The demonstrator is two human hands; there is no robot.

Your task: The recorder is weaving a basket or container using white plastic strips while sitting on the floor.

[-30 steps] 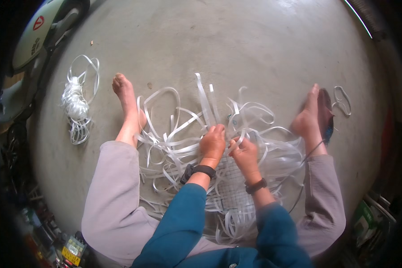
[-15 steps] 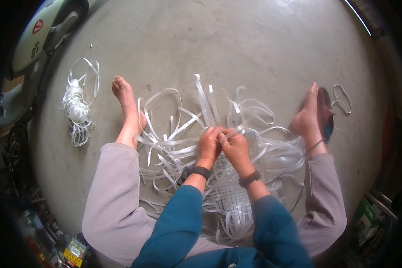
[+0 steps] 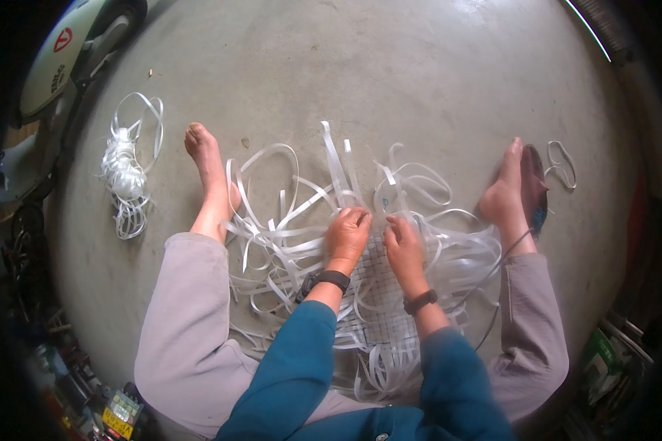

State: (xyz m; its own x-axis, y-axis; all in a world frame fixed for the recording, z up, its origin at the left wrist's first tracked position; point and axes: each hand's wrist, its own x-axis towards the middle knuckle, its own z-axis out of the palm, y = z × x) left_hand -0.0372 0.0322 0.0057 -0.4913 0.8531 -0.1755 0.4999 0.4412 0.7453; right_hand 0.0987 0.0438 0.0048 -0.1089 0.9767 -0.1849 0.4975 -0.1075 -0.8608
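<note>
Between my legs lies a woven mat of white plastic strapping (image 3: pixel 379 287), with many loose strap ends fanning out around it. My left hand (image 3: pixel 348 239) is at its far edge, fingers curled and thumb and fingertips pressed together on a white strap, most of which the hand hides. Just to the right, my right hand (image 3: pixel 404 253) hovers over the weave, its fingers loosely bent and a little apart, with no strap visible in them. Two straps (image 3: pixel 335 162) stick out flat onto the floor beyond my left hand.
A tied bundle of white strapping (image 3: pixel 123 176) lies left of my left foot. My right foot rests beside a dark sandal (image 3: pixel 535 184), with a small strap loop (image 3: pixel 561 165) further right. A scooter (image 3: pixel 59 66) stands at the far left, and clutter (image 3: pixel 118 411) lines the lower left.
My hands were together over a strap at the mat's far edge. My right hand has let go and moved right and slightly nearer; my left has stayed about in place.
</note>
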